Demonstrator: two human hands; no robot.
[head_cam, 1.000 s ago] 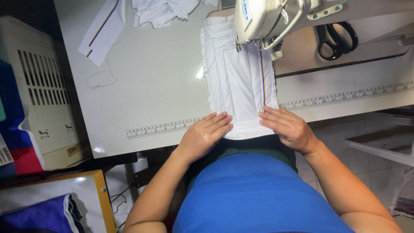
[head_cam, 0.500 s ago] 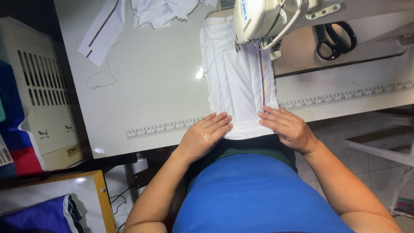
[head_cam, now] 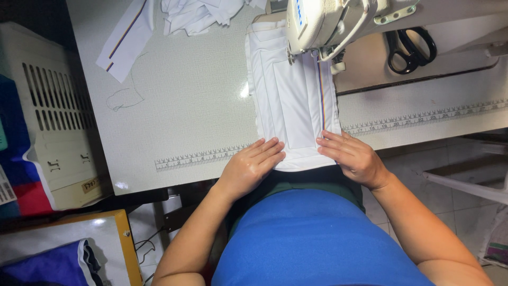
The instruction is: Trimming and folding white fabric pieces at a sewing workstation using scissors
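While both palms are lying flat and unclenched, I am pinning the white fabric panel (head_cam: 292,100) at its near end: left hand (head_cam: 250,168) on its left corner, right hand (head_cam: 353,157) on its right. Its long axis is running straight away toward the sewing machine (head_cam: 328,24); bare table (head_cam: 196,106) is lying leftward.

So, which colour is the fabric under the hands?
White fabric with a thin multicoloured stripe, in the head view.
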